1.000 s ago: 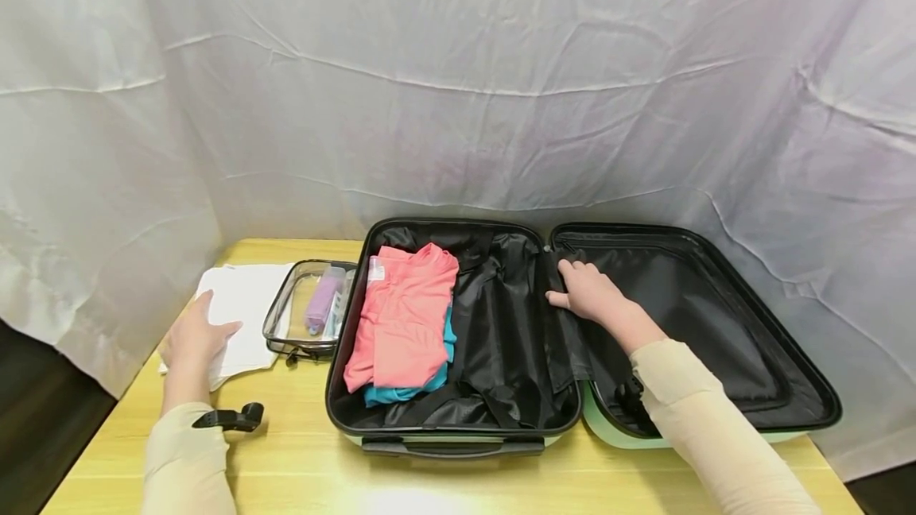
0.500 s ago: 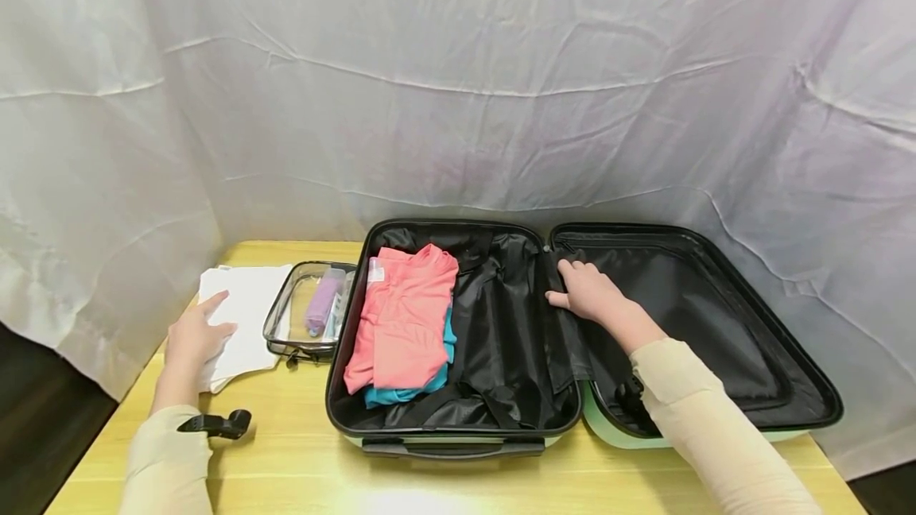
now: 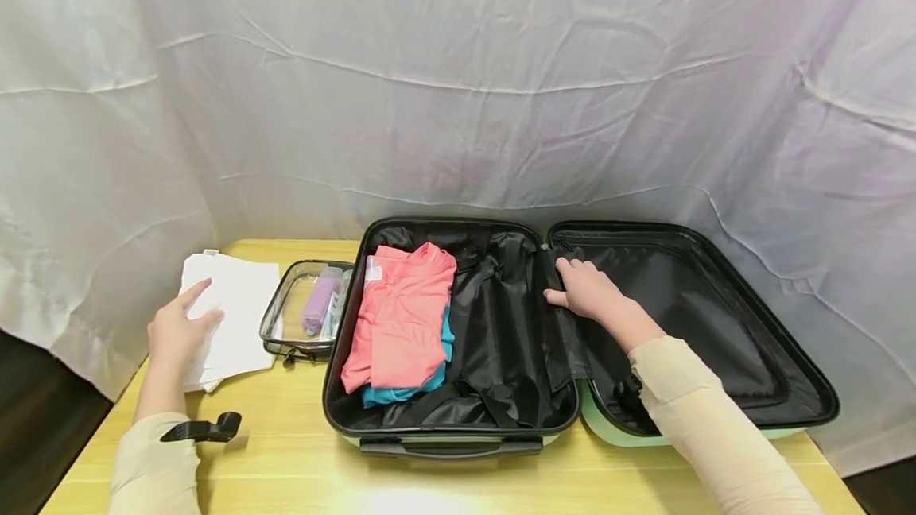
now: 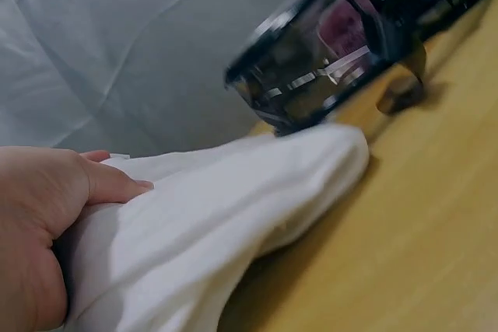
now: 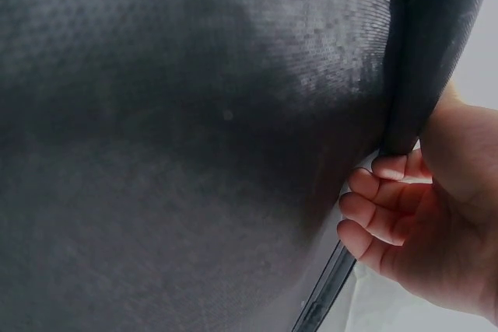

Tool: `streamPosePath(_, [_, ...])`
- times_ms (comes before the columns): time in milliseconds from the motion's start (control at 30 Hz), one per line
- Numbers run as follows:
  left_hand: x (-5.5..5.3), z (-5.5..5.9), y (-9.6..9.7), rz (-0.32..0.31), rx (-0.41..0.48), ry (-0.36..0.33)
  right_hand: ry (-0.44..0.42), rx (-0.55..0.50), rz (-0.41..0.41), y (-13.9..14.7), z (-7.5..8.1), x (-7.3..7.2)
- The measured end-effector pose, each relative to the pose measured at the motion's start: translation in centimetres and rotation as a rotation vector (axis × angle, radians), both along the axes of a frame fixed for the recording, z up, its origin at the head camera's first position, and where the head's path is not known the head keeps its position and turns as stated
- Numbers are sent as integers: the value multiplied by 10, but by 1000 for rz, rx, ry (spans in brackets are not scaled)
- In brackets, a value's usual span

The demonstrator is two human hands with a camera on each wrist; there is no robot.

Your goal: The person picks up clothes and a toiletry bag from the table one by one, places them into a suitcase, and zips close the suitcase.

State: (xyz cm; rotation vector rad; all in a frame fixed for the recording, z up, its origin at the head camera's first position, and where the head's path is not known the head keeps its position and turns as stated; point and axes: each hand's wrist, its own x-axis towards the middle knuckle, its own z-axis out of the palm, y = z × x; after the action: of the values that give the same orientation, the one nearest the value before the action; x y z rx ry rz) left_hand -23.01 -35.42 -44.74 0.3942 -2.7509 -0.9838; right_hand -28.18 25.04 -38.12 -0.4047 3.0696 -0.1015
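Observation:
My left hand (image 3: 172, 336) grips the left side of a folded white cloth (image 3: 232, 316), its thumb lying on top in the left wrist view (image 4: 117, 180). In that view the front edge of the white cloth (image 4: 257, 192) arches up from the table. My right hand (image 3: 590, 291) holds a black lining flap (image 3: 572, 348) along the hinge of an open suitcase (image 3: 458, 447). Curled fingers (image 5: 373, 215) show at the flap's edge in the right wrist view, the thumb hidden behind fabric. Folded coral clothing (image 3: 408, 324) lies over blue clothing (image 3: 404, 396) in the suitcase's left half.
A clear pouch (image 3: 293, 316) with black trim, holding a purple item (image 3: 322, 300), sits between the white cloth and the suitcase. The suitcase's black-lined right half (image 3: 687, 316) lies open on the wooden table (image 3: 286, 459). A grey-white curtain (image 3: 458, 102) hangs behind.
My left hand has moved left, and the white cloth has slid left with it, away from the clear pouch. The right hand stays at the suitcase hinge.

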Motion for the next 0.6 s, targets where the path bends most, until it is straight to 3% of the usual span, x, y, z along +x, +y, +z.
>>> streamPosePath(600, [9, 45, 12, 93, 5, 143, 10, -2, 9, 1, 0, 1])
